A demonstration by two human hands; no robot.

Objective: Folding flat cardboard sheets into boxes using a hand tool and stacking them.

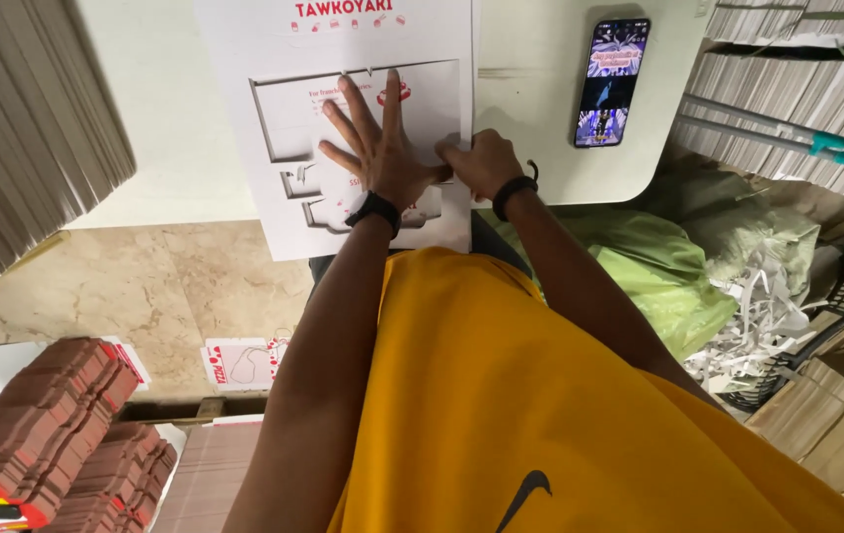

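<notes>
Pressing flat on a white die-cut card sheet (343,188), left hand (382,148) with fingers spread wide and palm down, gripping nothing. Closed in a loose fist just beside it, right hand (481,163), knuckles bent against the sheet's right edge near the left thumb; whether any card is pinched inside, impossible to tell from this angle. Black bands on both wrists. Lying on a pale table (165,128), the sheet, its near edge hanging over the table's front toward a yellow shirt (501,395); cut-out panel outlines and red print visible around the spread fingers.

Resting face up on the table to the right, well apart from both hands, a phone (611,82) with a lit screen. Filling the upper right corner, tall stacks of flat card (797,89), two grey rods with teal clips (787,133) laid across them. Below those, a green bag (659,266) and a heap of white paper trimmings (767,316). Leaning at far left, another grey stack (17,138). Down on the marble floor (146,286), a small printed card (242,363) and piles of brown folded boxes (67,424).
</notes>
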